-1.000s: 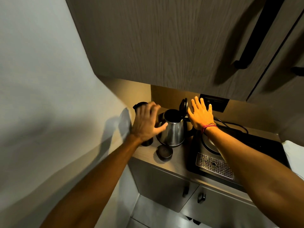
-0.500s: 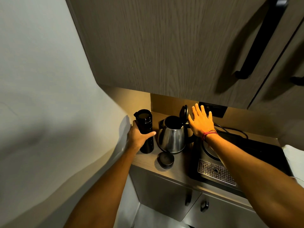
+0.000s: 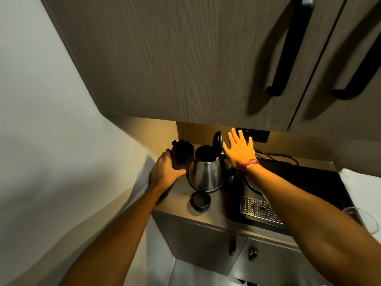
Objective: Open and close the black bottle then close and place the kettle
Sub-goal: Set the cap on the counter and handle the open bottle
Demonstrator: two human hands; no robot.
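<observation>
Black cap [image 3: 200,201] — before steel kettle [image 3: 206,174]

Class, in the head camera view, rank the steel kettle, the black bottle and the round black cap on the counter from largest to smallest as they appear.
1. Steel kettle, plainly largest.
2. Black bottle, partly hidden by the left hand, so its full size is unsure.
3. Round black cap, smallest.

Dim room; warm light under the cabinet [image 3: 185,58] lights the counter [image 3: 222,205]; edges bend, cabinet handles blur.
</observation>
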